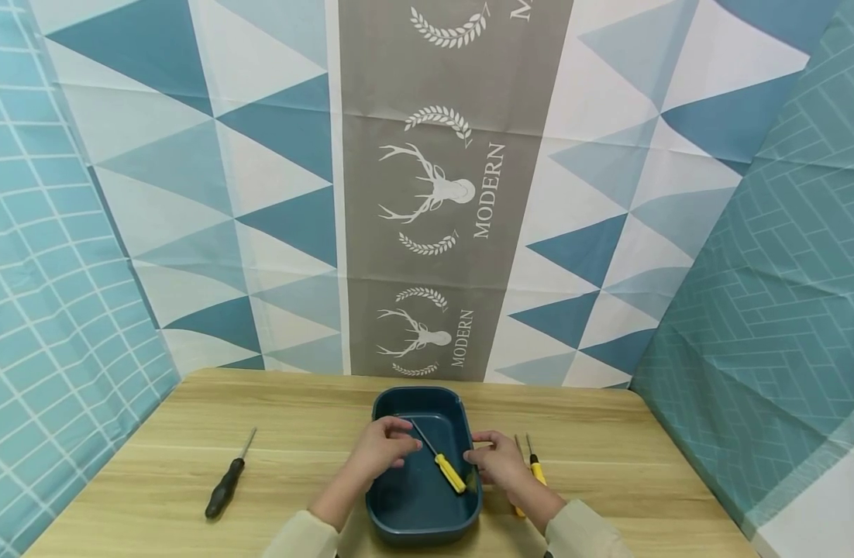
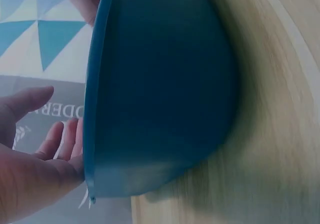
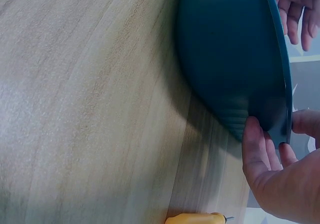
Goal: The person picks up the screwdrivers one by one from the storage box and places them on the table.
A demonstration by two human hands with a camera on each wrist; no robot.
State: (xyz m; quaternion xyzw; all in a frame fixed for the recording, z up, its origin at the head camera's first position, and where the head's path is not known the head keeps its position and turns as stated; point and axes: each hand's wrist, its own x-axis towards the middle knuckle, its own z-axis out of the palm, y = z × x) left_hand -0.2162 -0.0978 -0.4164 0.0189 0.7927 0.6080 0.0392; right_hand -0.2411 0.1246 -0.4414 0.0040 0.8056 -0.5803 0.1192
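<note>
A dark blue plastic box (image 1: 388, 521) with rounded corners sits on the table, and a screwdriver (image 1: 449, 473) with a yellow handle lies inside it. My left hand (image 1: 385, 446) reaches over the box's left rim, its fingers loosely spread above the inside and nothing held. In the left wrist view that hand (image 2: 35, 159) is beside the rim, thumb apart from the fingers. My right hand (image 1: 498, 461) grips the box's right rim. The right wrist view shows this hand (image 3: 285, 171) with fingers against the outer wall and thumb on the inner side.
A black-handled screwdriver (image 1: 225, 488) lies on the wooden table (image 1: 308, 434) at the left. Right of the box, partly under my right forearm, lie a yellow-and-black screwdriver (image 1: 536, 469) and another tool with a thin shaft (image 1: 518, 443). Patterned cloth (image 1: 273, 232) hangs behind.
</note>
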